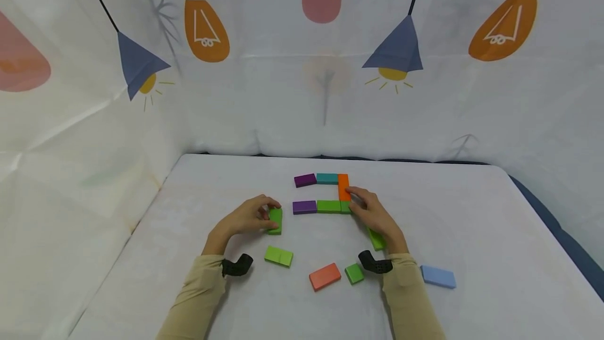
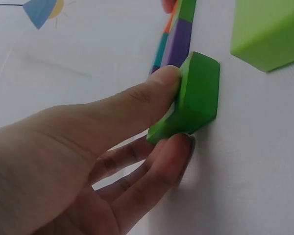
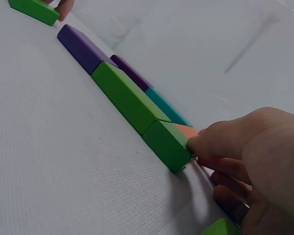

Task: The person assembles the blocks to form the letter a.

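Note:
My left hand pinches a green block between thumb and fingers. In the left wrist view its thumb presses one side of that block. My right hand is at the corner of a block outline, its thumb touching the end of a short green block and a finger beside the orange block. The outline's near row continues with a longer green block and a purple block. Its far row has a teal block and a dark purple block, slightly angled.
Nearer lie light green blocks, a coral block and a small green block. Another green block is partly hidden under my right wrist. A blue block sits right of my forearm. Printed cloth hangs behind the white table.

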Demonstrator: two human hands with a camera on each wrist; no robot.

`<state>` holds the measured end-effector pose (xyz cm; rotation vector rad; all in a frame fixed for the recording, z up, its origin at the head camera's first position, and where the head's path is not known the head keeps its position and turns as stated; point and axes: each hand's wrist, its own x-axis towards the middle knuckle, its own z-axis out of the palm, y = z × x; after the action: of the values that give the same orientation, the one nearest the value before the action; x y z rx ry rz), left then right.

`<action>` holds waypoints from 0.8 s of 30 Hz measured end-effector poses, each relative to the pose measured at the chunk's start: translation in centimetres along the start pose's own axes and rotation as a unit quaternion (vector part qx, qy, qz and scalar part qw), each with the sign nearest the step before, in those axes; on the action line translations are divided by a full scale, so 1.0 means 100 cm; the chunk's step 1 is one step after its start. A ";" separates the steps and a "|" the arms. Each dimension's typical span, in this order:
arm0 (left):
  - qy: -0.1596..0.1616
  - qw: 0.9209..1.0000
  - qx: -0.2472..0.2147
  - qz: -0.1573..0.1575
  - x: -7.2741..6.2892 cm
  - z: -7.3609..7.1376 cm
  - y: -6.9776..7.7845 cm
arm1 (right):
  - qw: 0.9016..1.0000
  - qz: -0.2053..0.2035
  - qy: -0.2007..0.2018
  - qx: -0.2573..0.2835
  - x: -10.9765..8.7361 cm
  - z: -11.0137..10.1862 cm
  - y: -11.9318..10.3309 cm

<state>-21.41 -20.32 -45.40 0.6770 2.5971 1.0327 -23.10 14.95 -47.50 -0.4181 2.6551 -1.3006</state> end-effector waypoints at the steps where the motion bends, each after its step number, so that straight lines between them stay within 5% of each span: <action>1: 0.003 1.000 -0.001 0.004 0.000 0.000 0.000 | 1.000 -0.002 0.000 -0.001 0.000 0.000 0.000; 24: 0.013 1.000 0.000 -0.002 0.011 0.015 -0.007 | 1.000 0.003 -0.003 -0.001 0.000 -0.001 0.001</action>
<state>-21.93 -19.34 -47.01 0.6627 2.6200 1.0482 -23.14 15.05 -47.55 -0.4123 2.6499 -1.2929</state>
